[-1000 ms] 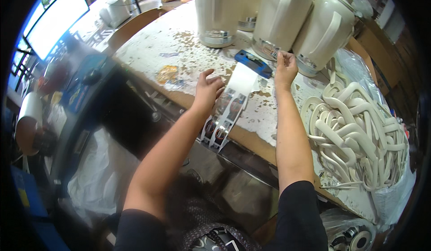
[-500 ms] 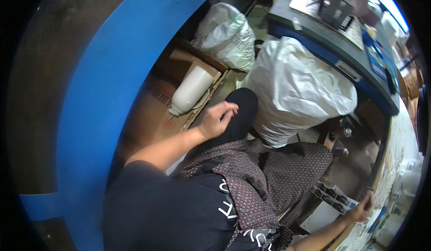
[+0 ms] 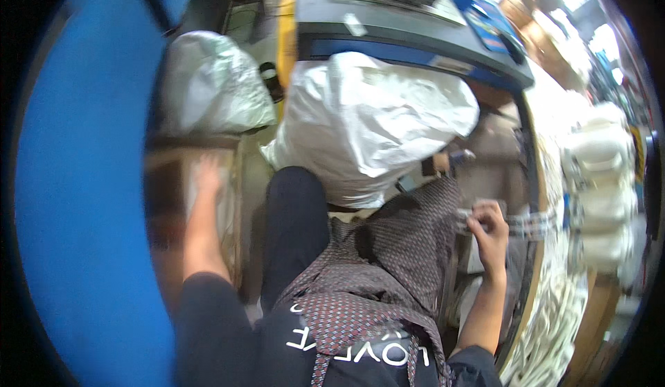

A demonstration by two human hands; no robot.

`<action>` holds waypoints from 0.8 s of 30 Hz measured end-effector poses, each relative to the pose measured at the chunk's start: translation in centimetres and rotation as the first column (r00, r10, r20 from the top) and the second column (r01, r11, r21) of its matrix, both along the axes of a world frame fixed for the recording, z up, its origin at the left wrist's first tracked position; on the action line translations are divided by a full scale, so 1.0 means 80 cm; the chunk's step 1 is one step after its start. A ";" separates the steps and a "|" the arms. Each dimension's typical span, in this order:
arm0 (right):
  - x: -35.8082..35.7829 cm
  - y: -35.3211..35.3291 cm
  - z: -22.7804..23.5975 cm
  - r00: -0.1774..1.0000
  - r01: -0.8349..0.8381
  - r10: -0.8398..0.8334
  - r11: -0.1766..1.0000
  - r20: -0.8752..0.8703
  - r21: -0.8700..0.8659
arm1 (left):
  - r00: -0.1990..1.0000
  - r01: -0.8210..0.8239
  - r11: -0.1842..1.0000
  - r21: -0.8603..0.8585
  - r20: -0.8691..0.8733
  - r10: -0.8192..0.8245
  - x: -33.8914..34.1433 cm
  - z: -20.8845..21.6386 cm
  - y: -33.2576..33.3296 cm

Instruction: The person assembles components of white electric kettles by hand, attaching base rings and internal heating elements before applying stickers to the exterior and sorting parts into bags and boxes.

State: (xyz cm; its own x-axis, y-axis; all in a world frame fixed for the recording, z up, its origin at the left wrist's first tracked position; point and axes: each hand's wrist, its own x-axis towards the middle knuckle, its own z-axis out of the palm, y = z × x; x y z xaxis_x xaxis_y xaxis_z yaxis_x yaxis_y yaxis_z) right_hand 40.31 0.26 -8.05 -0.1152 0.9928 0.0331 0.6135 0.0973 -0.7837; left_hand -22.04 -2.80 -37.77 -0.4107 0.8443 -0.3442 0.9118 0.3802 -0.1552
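My left hand reaches into the cardboard box on the left, over a pale, bottle-shaped object. Motion smears its fingers, so whether they grip that object is unclear. On the other side, my right hand is raised by my right knee, its fingers curled and thumb drawn in. What lies between those fingertips, if anything, is too small to name. Just beyond that hand runs a printed strip, near the worktable's edge.
A large white sack stands in front of my knees, with a smaller white bag to its left. Behind them is a dark desk. White bundles lie on the right. A blue panel borders the left side.
My view has swung to the right. My left hand has gone from above my knee into the box. My right hand has left the worktable's edge and come in by my knee.
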 end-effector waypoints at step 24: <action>-0.088 -0.035 0.119 0.791 0.040 0.238 0.899 -0.564 0.435 | 0.008 0.457 -0.851 0.259 -0.958 -0.288 0.433 0.518 -0.046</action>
